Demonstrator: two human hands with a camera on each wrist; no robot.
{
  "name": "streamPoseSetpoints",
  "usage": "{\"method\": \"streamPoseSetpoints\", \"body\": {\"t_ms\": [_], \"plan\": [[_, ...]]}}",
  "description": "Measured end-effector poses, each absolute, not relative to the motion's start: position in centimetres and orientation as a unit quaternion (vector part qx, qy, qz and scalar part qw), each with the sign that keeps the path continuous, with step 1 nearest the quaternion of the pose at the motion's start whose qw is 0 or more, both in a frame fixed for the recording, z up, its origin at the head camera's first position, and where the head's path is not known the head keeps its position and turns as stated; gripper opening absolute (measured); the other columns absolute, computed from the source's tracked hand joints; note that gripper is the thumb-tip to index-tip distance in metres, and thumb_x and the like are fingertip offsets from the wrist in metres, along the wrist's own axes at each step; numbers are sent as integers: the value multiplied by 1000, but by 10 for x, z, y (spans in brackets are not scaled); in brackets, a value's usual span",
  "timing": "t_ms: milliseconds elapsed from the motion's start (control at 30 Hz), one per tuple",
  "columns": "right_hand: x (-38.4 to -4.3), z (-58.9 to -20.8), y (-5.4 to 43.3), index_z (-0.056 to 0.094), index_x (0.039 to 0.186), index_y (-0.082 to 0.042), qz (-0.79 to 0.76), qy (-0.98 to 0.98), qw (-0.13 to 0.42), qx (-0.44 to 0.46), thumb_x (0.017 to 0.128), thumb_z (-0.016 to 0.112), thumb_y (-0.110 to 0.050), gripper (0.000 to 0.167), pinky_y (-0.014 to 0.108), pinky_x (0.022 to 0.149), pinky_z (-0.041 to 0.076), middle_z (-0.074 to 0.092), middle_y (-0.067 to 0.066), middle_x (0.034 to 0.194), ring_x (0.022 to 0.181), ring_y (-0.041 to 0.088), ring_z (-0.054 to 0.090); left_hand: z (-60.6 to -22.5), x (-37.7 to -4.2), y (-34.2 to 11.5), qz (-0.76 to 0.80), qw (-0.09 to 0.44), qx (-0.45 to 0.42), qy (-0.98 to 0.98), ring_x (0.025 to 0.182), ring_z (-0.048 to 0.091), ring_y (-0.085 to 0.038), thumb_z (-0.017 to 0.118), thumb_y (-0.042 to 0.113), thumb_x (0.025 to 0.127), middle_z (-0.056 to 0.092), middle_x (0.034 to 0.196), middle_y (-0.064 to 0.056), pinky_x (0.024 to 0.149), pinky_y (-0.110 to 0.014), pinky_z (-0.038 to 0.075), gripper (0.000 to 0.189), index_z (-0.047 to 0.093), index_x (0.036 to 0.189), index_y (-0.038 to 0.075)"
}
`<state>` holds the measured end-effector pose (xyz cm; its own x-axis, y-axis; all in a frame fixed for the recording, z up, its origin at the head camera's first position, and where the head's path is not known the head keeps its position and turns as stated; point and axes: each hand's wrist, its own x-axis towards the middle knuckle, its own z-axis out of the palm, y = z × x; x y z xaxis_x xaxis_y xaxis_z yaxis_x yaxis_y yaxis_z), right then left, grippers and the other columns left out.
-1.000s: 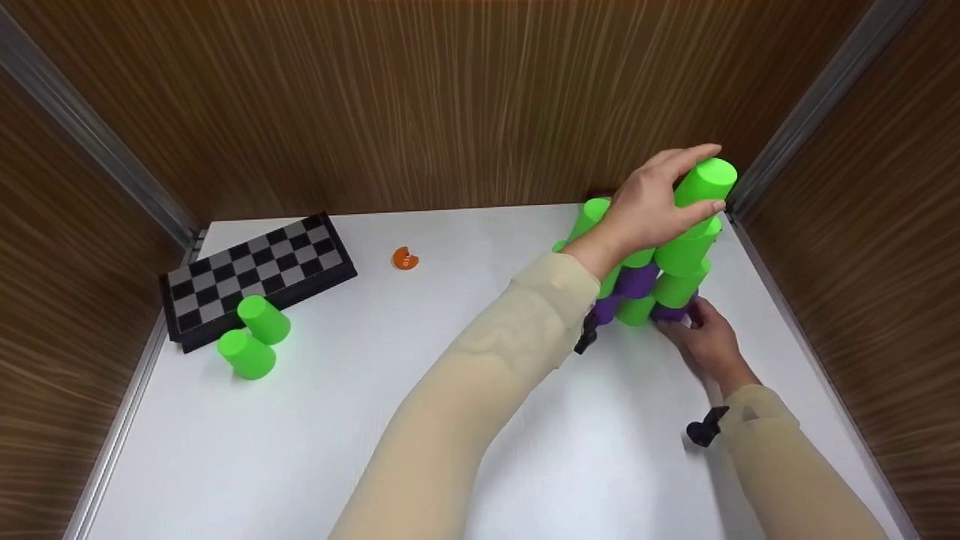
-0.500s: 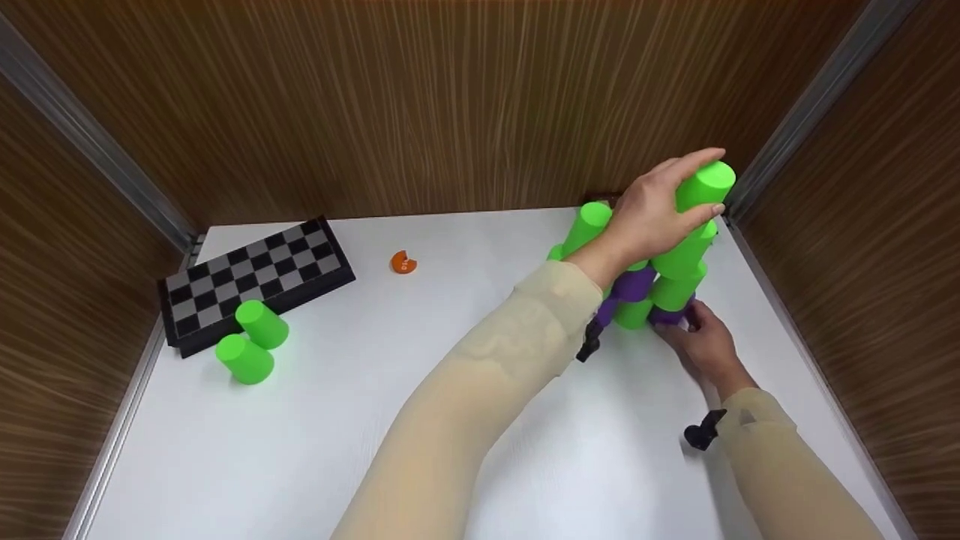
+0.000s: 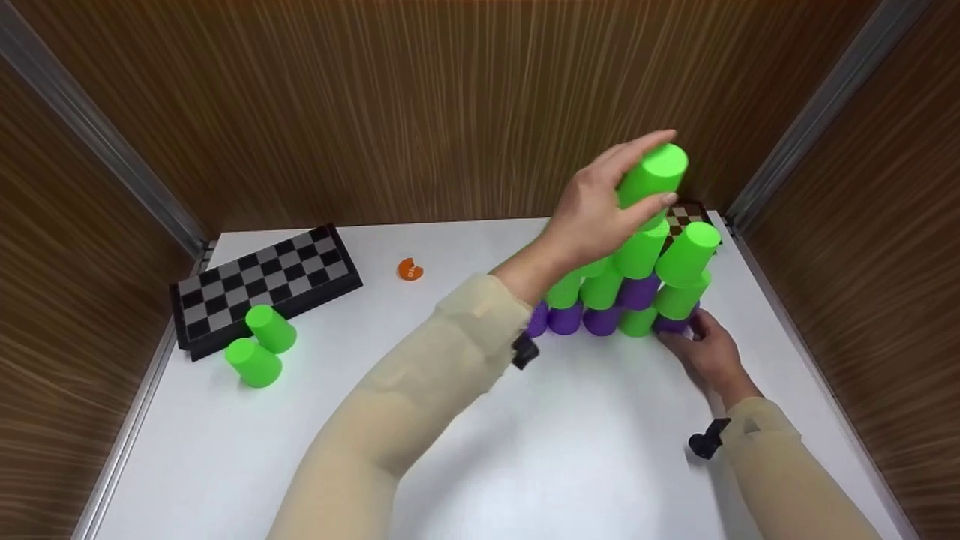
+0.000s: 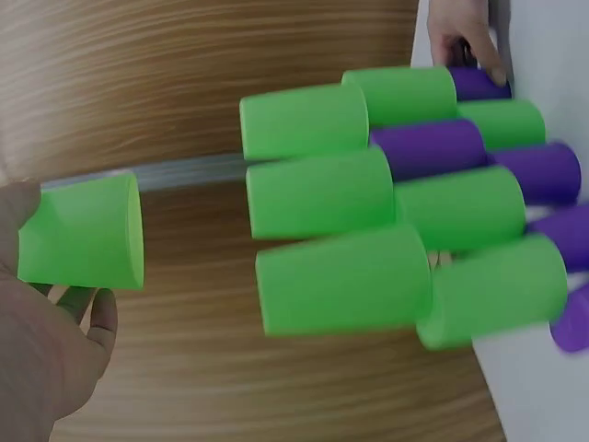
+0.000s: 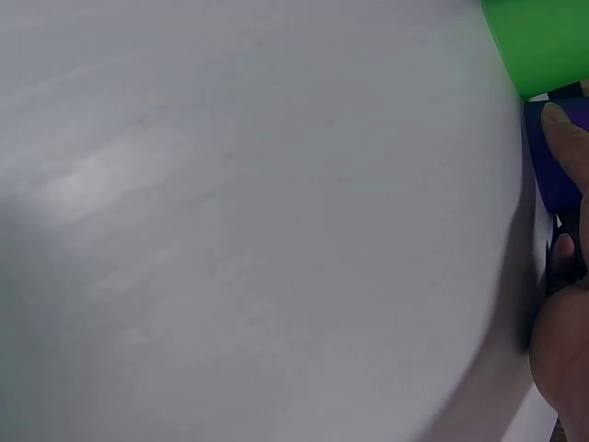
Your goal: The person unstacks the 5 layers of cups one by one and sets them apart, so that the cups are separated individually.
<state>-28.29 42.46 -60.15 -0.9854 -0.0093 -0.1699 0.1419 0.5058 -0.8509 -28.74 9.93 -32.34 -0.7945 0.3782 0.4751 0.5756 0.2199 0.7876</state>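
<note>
My left hand (image 3: 591,206) grips an upside-down green cup (image 3: 654,171) between thumb and fingers, above a stepped wall of green and purple cups. The left wrist view shows a gap between this held cup (image 4: 87,230) and the top row, where three green cups (image 4: 319,195) stand side by side. Below them is a row with one purple cup (image 4: 428,148) among green ones. The bottom row is mostly purple. My right hand (image 3: 712,349) holds the purple cup (image 3: 670,324) at the bottom right end, its fingertip on that cup's side. My left forearm hides part of the wall's left end.
Two green cups (image 3: 255,364) stand upside down at the left, beside a black-and-grey checkered board (image 3: 262,274). An orange notched disc (image 3: 409,270) lies toward the back. Behind the wall is a brown checkered board (image 3: 684,216). Wood-grain panels (image 3: 450,112) enclose the table.
My left hand has carried the green cup leftward, away from over the right-end column. The top-row cup there and the brown board now show. My right hand stays at the purple cup.
</note>
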Motion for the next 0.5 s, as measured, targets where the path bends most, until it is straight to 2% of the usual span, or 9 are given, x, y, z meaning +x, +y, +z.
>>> {"method": "streamPoseSetpoints", "body": {"t_ms": [267, 500], "plan": [[-285, -600, 428, 32, 165, -5, -483, 871, 78, 36, 96, 82, -38, 91, 58, 127, 20, 27, 23, 170, 158, 45, 20, -339, -271, 28, -569, 105, -255, -775, 125, 58, -14, 74, 19, 102, 54, 149, -3, 99, -25, 54, 65, 47, 161, 20], [-287, -601, 431, 35, 164, -4, -468, 880, 77, 30, 96, 81, -41, 90, 60, 126, 22, 29, 23, 170, 157, 46, 22, -377, -251, -53, -546, 169, -182, -800, 124, 60, -16, 77, 18, 100, 61, 144, -4, 101, -35, 53, 64, 51, 158, 16]]}}
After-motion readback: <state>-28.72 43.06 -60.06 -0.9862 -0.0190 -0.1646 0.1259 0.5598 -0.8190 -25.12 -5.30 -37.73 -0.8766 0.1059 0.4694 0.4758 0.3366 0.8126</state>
